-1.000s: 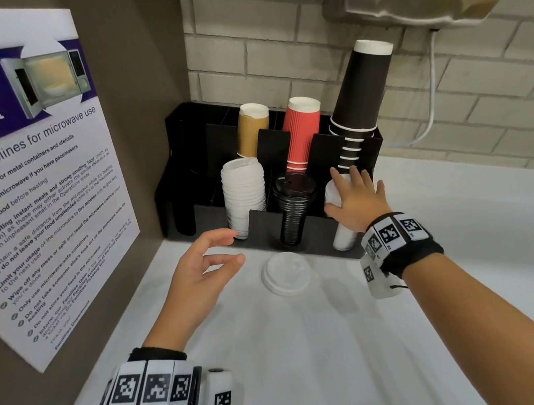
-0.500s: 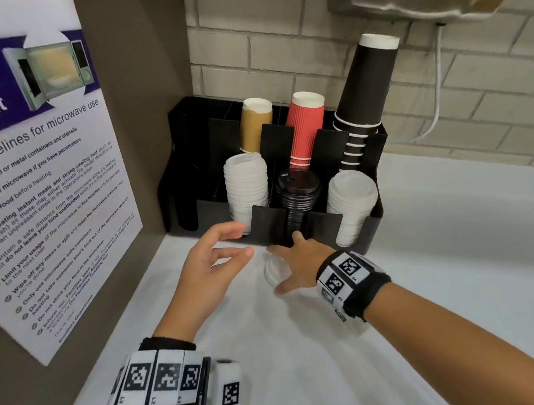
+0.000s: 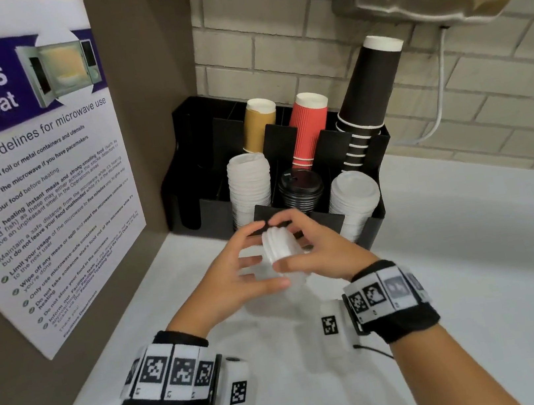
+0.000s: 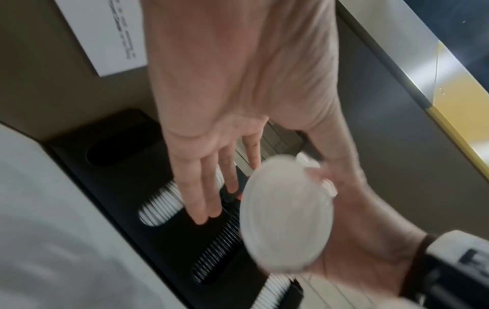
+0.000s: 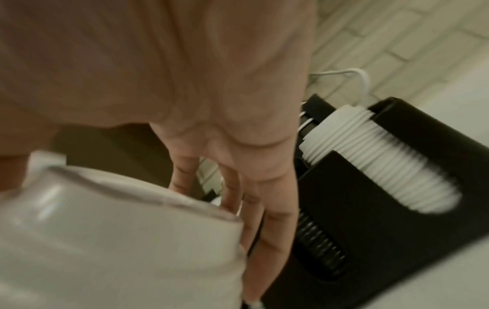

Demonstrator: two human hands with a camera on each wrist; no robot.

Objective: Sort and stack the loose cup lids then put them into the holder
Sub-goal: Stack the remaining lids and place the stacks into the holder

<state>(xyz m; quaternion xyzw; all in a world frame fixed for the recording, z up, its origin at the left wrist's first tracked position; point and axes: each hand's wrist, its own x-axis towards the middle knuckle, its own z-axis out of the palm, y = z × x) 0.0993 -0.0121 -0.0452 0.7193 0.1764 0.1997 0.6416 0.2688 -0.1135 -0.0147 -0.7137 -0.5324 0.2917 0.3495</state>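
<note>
Poster (image 3: 36, 174) reads "microwave use" — right hand (image 3: 317, 250) seemingly grips white lid (image 3: 277, 244).

From my left wrist camera I see my left hand (image 4: 211, 158) with its fingers stretched out straight, spread above the black plastic lid holder (image 4: 127, 167). Just beside it, my right hand (image 4: 352, 209) pinches a round white plastic cup lid (image 4: 285, 217) by its edge, tilted so its flat face turns toward the lens. Under the straight fingers lies a ribbed stack of white lids (image 4: 161, 209) in one slot, and next to it a ribbed stack of black lids (image 4: 219, 250). The picture is blurred. A white paper notice (image 4: 105, 37) hangs on the brown wall.
</note>
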